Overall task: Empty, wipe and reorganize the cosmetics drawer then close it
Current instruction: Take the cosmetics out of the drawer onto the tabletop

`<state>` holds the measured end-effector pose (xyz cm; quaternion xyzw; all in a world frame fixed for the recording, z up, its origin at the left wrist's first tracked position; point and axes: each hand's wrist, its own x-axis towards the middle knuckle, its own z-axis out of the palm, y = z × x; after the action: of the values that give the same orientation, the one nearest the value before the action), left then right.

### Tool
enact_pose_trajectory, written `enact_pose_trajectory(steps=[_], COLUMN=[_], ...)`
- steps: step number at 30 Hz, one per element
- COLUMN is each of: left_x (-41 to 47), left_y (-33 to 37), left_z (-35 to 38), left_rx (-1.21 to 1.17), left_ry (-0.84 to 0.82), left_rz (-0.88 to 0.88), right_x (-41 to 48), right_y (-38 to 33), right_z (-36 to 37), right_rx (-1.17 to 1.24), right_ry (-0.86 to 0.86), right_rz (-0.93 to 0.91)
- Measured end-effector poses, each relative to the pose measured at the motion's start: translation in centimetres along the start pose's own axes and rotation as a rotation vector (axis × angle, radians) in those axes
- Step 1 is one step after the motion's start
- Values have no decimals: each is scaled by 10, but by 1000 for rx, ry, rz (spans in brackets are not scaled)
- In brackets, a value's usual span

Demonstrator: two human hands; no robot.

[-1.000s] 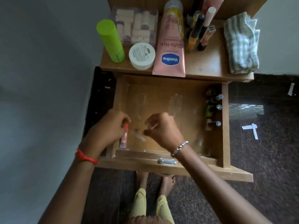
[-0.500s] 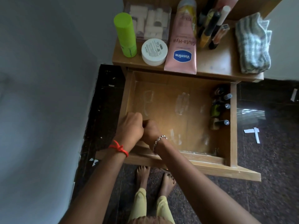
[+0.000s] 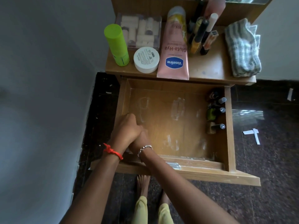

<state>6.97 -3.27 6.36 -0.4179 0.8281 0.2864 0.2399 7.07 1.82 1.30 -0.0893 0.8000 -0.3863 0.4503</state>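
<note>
The wooden drawer (image 3: 228, 135) is pulled out, and its floor shows white dusty smears (image 3: 178, 109). Several small nail polish bottles (image 3: 215, 113) lie along its right wall. My left hand (image 3: 125, 129) is curled at the front left corner of the drawer, lying over my right hand (image 3: 140, 142). The right hand's fingers are hidden beneath it, and anything held by either hand is out of sight. On the table top above stand a green bottle (image 3: 116, 46), a white jar (image 3: 146, 59), a pink Vaseline tube (image 3: 174, 50), a clear box (image 3: 140, 31), several slim tubes (image 3: 202, 36) and a folded checked cloth (image 3: 242, 49).
A grey wall runs close along the left of the table. The floor is dark stone, with white paper scraps (image 3: 254, 134) to the right of the drawer. My bare feet (image 3: 144, 183) stand just below the drawer front.
My hands were apart a second ago, the left one on a small pink tube at the drawer's left. They have come together at the front left corner, and the tube is hidden.
</note>
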Motion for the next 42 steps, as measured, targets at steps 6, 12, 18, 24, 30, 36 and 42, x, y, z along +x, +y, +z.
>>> enact_pose_trajectory(steps=[6, 12, 18, 24, 30, 36, 42], left_x=[13, 14, 10, 9, 21, 28, 32], left_y=[-12, 6, 39, 62, 66, 65, 57], left_z=[2, -8, -13, -10, 7, 27, 34], left_rx=[-370, -415, -699, -848, -848, -795, -768], left_ry=[171, 122, -30, -18, -55, -105, -67], left_rz=[107, 498, 566, 578, 494, 455, 442], right_x=[5, -9, -23, -26, -6, 23, 30], right_y=[-9, -21, -19, -18, -42, -55, -53], right_z=[-30, -107, -150, -170, -199, -192, -188], right_rx=[370, 554, 474, 383, 245, 0, -30], right_ry=[89, 130, 229, 320, 770, 908, 940], right_rz=[43, -65, -259, -395, -515, -562, -574])
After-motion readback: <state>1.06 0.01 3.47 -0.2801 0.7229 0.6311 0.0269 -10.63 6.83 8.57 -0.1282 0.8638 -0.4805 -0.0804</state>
